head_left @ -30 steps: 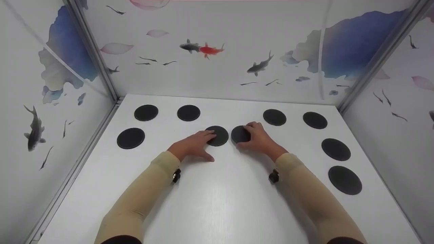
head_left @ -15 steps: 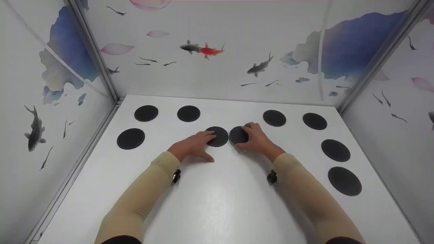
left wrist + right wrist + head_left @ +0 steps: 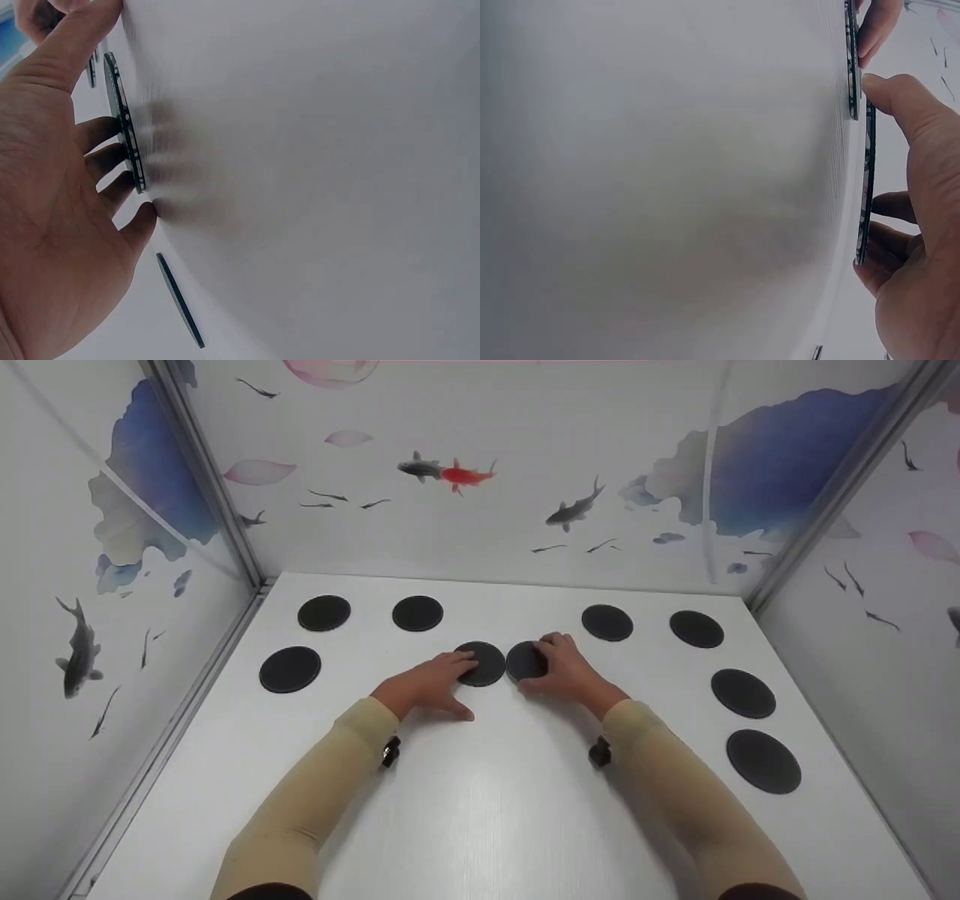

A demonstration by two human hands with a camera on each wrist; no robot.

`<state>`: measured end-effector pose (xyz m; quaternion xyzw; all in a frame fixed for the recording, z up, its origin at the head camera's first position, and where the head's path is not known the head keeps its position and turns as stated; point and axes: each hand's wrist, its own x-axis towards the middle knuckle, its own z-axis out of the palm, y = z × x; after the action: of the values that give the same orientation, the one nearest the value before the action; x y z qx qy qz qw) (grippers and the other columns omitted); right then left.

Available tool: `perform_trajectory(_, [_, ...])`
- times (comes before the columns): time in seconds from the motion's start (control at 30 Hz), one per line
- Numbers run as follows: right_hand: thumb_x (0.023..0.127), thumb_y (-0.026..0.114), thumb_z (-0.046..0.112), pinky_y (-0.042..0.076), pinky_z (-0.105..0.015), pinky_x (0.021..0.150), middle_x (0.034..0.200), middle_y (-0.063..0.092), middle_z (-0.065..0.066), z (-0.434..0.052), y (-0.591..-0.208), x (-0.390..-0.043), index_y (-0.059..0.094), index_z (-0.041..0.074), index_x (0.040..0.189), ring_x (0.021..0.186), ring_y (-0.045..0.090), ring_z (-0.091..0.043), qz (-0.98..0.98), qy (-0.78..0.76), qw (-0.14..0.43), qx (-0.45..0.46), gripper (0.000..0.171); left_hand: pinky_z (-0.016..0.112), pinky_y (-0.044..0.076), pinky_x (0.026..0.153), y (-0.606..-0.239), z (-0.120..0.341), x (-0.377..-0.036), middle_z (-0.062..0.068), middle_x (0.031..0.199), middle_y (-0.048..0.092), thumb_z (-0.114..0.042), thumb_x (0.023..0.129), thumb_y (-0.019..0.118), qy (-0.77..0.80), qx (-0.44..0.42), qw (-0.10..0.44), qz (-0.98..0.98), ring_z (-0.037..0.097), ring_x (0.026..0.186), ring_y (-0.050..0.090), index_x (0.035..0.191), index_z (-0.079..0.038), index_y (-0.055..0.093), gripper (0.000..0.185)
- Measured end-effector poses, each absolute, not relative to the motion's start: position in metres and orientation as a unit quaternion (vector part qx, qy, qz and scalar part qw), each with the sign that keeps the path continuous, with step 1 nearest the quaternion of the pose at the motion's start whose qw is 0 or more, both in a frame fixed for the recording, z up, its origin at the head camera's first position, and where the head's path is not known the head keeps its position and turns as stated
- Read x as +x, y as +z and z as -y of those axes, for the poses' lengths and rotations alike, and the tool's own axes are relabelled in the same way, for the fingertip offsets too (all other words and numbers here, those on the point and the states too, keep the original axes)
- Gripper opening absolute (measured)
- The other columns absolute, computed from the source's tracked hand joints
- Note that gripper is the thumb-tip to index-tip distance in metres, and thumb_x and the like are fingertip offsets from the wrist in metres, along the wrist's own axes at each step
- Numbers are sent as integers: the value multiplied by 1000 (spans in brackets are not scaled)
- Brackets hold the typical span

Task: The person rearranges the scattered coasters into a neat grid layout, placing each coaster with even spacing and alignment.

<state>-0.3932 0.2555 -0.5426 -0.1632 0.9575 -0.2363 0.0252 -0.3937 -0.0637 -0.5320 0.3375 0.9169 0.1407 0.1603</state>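
Two black round discs lie side by side in the middle of the white table (image 3: 480, 810). My left hand (image 3: 427, 684) (image 3: 52, 225) rests its straight fingers on the left disc (image 3: 484, 664) (image 3: 124, 127), thumb spread on the table. My right hand (image 3: 570, 671) (image 3: 922, 247) covers the right disc (image 3: 523, 660) (image 3: 867, 180) and pinches it across its rim between thumb and fingers. The two discs nearly touch. In the right wrist view the left disc (image 3: 851, 67) shows edge-on just past my thumb.
Several more black discs ring the table: two at the back left (image 3: 324, 613) (image 3: 418, 613), one at the left (image 3: 290, 668), two at the back right (image 3: 607, 622) (image 3: 697, 628), two along the right side (image 3: 743, 693) (image 3: 763, 760). Fish-patterned walls (image 3: 480, 472) close in three sides.
My right hand has slid its disc a little to the left, closing the gap to the left disc. The left hand and its disc have stayed put.
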Motion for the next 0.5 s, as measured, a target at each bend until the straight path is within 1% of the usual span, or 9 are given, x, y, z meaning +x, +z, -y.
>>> perform_trajectory(0.17, [88,91,49,43,-51,122,157,48,-20,-254,-543,-394,51,-2,162,144,43,-35,-958,-237,32,-158,98,49,24,135,-530,64,-392,3,184,21,-58,91,88,148,335,164,-916,28,170,16,175,-16,34,109])
perform_trajectory(0.5, [90,91,48,43,-52,121,156,48,-22,-253,-541,-393,52,-3,161,142,44,-36,-959,-232,42,-160,96,49,24,135,-531,63,-393,2,184,21,-59,91,87,142,333,161,-918,28,170,16,175,-16,34,109])
